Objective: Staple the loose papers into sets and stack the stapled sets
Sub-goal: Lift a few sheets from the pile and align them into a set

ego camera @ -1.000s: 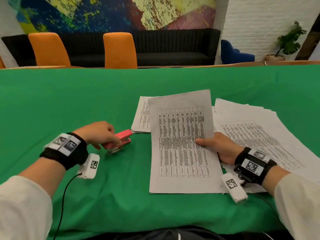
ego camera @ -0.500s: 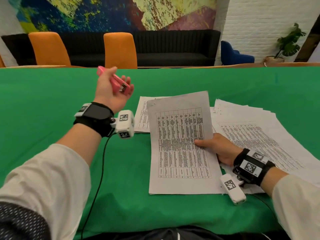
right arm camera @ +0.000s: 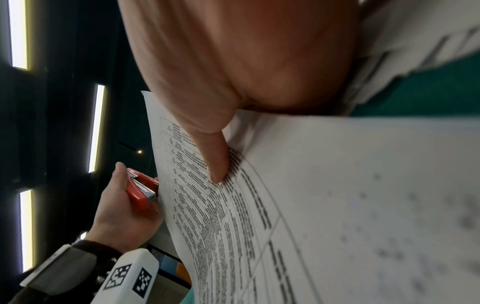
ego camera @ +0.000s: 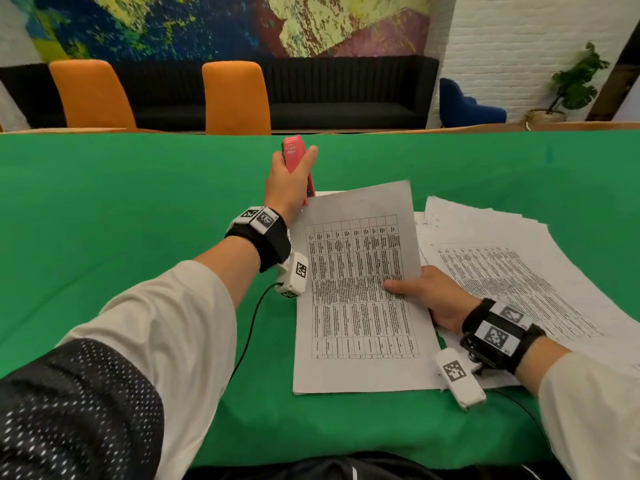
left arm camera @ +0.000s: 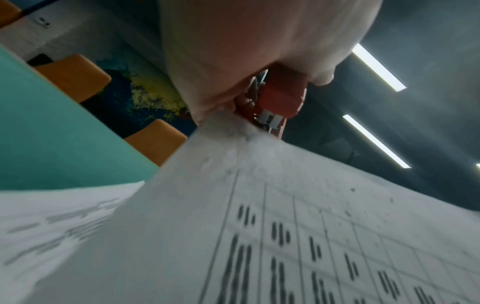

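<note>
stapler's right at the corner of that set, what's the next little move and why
Probably slide the pink stapler in the left hand over the top-left corner of the paper set and squeeze. Its mouth sits at that corner, and the right hand pins the sheets.

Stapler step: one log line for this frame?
left hand: grips stapler at paper set top-left corner | right hand: holds set | not yet stacked

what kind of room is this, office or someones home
Probably an office lounge or meeting space: a long table under green cloth, orange chairs facing it, a black sofa below a large painted mural.
</note>
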Demonstrator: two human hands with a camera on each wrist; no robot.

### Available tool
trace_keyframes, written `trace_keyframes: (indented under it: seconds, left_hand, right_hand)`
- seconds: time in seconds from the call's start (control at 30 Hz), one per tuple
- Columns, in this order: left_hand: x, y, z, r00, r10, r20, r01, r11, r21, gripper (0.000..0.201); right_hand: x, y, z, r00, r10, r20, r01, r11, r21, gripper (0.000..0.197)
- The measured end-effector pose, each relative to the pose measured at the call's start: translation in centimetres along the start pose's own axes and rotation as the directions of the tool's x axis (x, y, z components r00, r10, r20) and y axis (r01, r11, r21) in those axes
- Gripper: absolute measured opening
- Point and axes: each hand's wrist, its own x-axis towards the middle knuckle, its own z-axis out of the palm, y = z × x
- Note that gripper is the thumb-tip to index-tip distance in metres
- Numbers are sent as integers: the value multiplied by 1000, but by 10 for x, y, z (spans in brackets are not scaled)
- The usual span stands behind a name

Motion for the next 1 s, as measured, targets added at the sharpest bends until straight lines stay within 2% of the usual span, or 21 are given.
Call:
trace_keyframes:
  seconds: [0.13, 0.2, 0.47, 0.67, 0.8, 0.9, 1.0]
  left_hand:
    - [-5, -12, -4, 996, -77, -53, 77, 997, 4, 64]
    - [-9, -19, -6, 992, -112, -56, 113, 994, 12, 67]
    - [-24, -31, -4, 991, -124, -49, 124, 992, 16, 62]
    - [-25, -33, -1, 990, -87, -115, 91, 995, 32, 49]
    - [-26, -33, 3, 972, -167, -166, 149, 982, -115, 49]
    - [-23, -24, 3, 967, -252, -47, 237, 948, -211, 40]
    - [-19, -6, -8, 950, -307, 60, 313, 940, -138, 41]
  right_hand:
    - [1, 0, -1, 1000, -1, 11, 1, 1000, 20, 33]
    - [0, 0, -1, 1000, -1, 12, 1, 1000, 24, 32]
    - [2, 0, -1, 1000, 3, 8, -3, 999, 34, 31]
    - [1, 1, -3, 1000, 11, 5, -11, 1000, 24, 32]
    - [1, 1, -3, 1000, 8, 5, -8, 1000, 21, 33]
    - [-1, -1, -2, 1000, 2, 2, -2, 999, 33, 31]
    - [-2, -2, -3, 1000, 6, -7, -6, 999, 42, 30]
